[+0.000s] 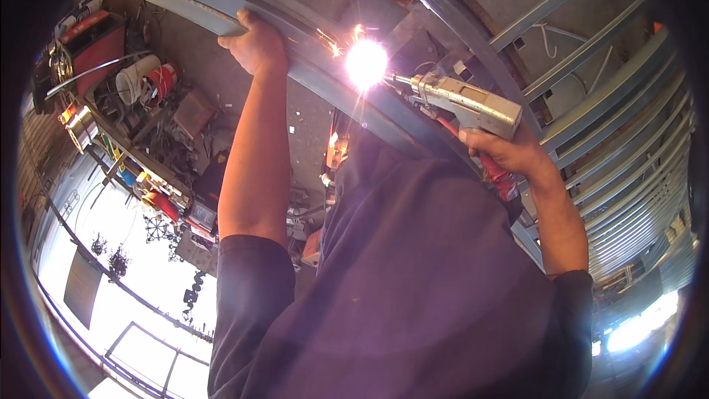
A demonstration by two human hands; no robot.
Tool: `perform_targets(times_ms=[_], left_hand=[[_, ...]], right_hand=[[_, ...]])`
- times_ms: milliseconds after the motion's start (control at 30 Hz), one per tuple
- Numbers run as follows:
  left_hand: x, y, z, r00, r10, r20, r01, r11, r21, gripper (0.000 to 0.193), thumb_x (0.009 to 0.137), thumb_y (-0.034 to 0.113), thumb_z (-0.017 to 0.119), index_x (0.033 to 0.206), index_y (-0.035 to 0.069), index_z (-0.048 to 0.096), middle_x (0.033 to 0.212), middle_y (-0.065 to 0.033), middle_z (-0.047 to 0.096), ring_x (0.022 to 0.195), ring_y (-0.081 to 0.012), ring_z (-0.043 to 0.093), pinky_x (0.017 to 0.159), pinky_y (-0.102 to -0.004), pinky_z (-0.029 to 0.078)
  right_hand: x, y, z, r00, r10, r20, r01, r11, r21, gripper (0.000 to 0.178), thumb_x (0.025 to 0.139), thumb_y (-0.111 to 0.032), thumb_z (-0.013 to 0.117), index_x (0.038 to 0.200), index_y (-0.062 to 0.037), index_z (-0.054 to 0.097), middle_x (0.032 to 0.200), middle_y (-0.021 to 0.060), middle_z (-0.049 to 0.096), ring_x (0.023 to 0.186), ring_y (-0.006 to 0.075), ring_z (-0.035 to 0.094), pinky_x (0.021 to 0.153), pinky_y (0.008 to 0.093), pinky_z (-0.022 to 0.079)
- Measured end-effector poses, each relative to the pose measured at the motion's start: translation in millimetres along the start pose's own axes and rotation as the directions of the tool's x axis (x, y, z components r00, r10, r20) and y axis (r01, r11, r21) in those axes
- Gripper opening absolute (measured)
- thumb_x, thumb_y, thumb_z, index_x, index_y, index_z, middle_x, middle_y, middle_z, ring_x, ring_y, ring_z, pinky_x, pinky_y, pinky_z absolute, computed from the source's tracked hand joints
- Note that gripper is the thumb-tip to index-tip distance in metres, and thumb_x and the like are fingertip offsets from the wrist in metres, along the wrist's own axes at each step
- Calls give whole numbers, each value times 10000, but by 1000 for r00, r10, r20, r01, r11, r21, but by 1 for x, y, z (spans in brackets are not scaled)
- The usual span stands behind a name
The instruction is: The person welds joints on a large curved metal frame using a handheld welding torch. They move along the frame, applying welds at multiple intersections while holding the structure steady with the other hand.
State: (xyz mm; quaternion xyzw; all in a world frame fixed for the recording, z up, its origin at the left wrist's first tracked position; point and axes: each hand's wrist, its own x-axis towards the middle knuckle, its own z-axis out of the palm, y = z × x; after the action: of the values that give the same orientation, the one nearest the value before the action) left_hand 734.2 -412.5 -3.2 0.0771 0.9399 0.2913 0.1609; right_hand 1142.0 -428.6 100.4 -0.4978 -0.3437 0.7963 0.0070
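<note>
A long grey metal beam (pixel 325 83) runs slantwise from the upper left to just in front of my body. My left hand (pixel 257 43) grips its edge left of centre, thumb out along the near side and the other fingers partly hidden. In my right hand (pixel 501 151) is a silver welding gun (pixel 469 103), its body boxy and its nozzle turned left toward the beam. At the nozzle's tip a white-pink arc (pixel 366 64) glares, and orange sparks fly off to its upper left. The glare hides the spot being welded. A red sleeve or cable (pixel 499 177) hangs below the gun.
A curved metal frame with crossbars (pixel 569 11) fills the upper right, and several long metal bars (pixel 628 207) lie below it. To the left stand a red machine (pixel 94 48), a whitish bucket (pixel 135 80) and a cluttered bench (pixel 140 166). Scraps lie on the floor (pixel 306 122).
</note>
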Motion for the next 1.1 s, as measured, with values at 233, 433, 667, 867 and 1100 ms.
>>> perform_targets(times_ms=[233, 433, 667, 867, 1100], left_hand=[[5, -7, 1, 999, 39, -31, -37, 996, 78, 943, 1019, 613, 550, 1592, -85, 276, 1419, -323, 614, 1285, -475, 626, 1068, -506, 504], [4, -3, 1, 999, 41, -19, -39, 997, 63, 998, 1000, 643, 555, 1607, -88, 250, 1436, -332, 601, 1301, -479, 615, 1083, -505, 496], [4, -3, 2, 999, 23, -38, -20, 996, 86, 984, 1001, 633, 565, 1598, -90, 266, 1423, -341, 605, 1294, -485, 619, 1078, -510, 499], [7, -4, 3, 999, 24, -39, -21, 996, 86, 975, 1001, 620, 577, 1597, -86, 265, 1411, -339, 615, 1284, -488, 626, 1075, -514, 500], [4, -3, 2, 1000, 5, -8, -4, 999, 53, 962, 1023, 606, 546, 1610, -88, 230, 1401, -319, 624, 1257, -463, 649, 1067, -498, 518]], right_hand=[[-35, 17, -31, 999, 47, -7, -46, 993, 113, 512, 898, -194, 851, 1341, -20, 661, 1053, 60, 736, 882, 137, 696, 750, 323, 593], [-53, 40, -42, 992, 129, -7, -128, 990, 60, 496, 898, -185, 844, 1334, -30, 666, 1076, 58, 726, 911, 146, 687, 763, 311, 582], [-51, 59, -40, 992, 119, -34, -119, 993, 10, 503, 914, -158, 833, 1362, -28, 646, 1028, 36, 711, 844, 126, 672, 717, 306, 574], [-53, 48, -33, 991, 126, -54, -123, 991, 48, 445, 905, -110, 837, 1304, -25, 658, 978, 39, 708, 781, 137, 693, 686, 303, 589], [-54, 51, -35, 992, 100, -72, -104, 993, -50, 485, 902, -158, 845, 1330, -19, 664, 1007, 34, 711, 834, 116, 675, 720, 305, 576]])
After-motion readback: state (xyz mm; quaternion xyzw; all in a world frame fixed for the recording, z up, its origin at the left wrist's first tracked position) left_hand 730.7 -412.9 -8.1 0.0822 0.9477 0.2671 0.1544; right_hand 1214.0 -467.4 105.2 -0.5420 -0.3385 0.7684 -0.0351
